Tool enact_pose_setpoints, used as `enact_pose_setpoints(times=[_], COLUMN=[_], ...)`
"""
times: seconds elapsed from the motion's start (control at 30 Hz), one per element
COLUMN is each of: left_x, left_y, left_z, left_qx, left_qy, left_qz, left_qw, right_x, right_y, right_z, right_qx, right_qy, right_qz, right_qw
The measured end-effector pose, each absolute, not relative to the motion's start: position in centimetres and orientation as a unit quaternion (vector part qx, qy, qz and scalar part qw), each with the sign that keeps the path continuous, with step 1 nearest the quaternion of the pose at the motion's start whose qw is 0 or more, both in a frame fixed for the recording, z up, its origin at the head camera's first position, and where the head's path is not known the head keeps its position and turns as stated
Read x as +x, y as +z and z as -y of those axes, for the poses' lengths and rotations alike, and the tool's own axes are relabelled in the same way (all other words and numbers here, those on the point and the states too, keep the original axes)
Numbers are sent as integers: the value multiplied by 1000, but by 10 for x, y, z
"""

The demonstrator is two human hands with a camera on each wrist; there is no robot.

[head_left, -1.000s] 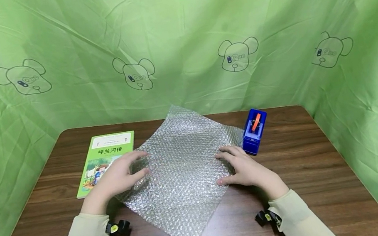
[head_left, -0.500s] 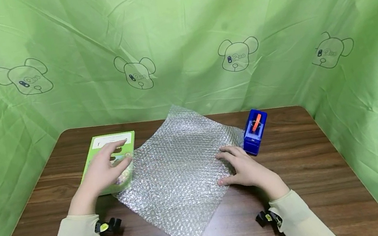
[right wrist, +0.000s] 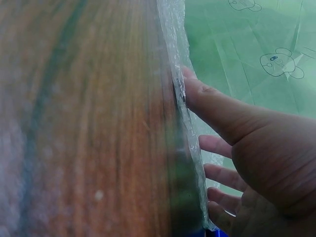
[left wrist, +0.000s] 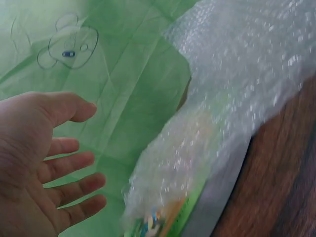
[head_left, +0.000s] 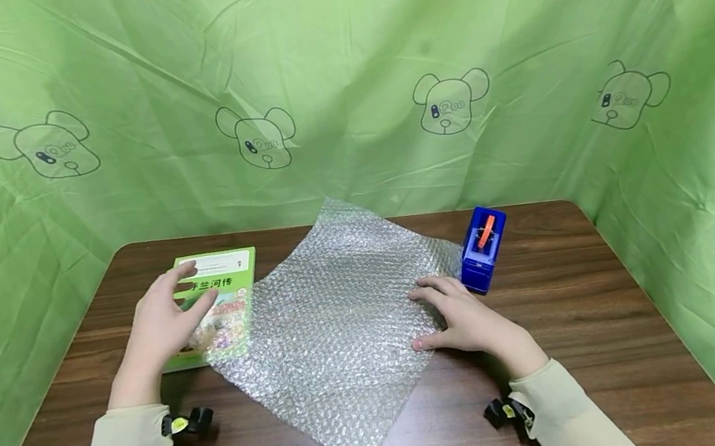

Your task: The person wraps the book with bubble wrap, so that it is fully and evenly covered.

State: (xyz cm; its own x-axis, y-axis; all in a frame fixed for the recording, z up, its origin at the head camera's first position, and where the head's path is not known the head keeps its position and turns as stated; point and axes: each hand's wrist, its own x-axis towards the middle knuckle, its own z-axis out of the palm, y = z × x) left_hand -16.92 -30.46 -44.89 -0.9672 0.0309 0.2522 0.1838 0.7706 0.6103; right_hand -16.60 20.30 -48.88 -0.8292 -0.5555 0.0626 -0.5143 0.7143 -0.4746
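A sheet of bubble wrap (head_left: 339,322) lies spread on the table, one corner pointing at the person. Its left corner covers part of a green book (head_left: 235,283) with a picture cover; in the left wrist view the book (left wrist: 180,217) shows beneath the wrap. Over the book's left side is the left hand (head_left: 163,321), fingers apart, holding nothing. The right hand (head_left: 463,316) rests on the wrap's right side with spread fingers; in the right wrist view its thumb touches the wrap's edge (right wrist: 180,84).
Beside the wrap's right corner stands a blue tape dispenser (head_left: 480,269) with an orange part in its top. The brown wooden table (head_left: 566,346) is enclosed by green cloth (head_left: 343,58) printed with bear faces at the back and sides.
The left hand has moved left, off the bubble wrap and across the book. The wrap's left corner now lies over the book's lower right part. The right hand has stayed put.
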Motion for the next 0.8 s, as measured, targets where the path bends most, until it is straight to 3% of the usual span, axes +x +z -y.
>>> enact_pose_setpoints(times=[0.47,0.8], left_x=[-177,-177], left_y=[-472,-483], left_z=[328,341], left_qx=[26,80], left_qy=[-323,-321], left_qz=[939,939], left_qw=[118,92], right_x=[-165,-165], right_y=[-487,-487], right_z=[-204,-203], right_qx=[-280,-282], right_qy=[-239,-243], right_qz=[-928,-927], right_qw=[53,54])
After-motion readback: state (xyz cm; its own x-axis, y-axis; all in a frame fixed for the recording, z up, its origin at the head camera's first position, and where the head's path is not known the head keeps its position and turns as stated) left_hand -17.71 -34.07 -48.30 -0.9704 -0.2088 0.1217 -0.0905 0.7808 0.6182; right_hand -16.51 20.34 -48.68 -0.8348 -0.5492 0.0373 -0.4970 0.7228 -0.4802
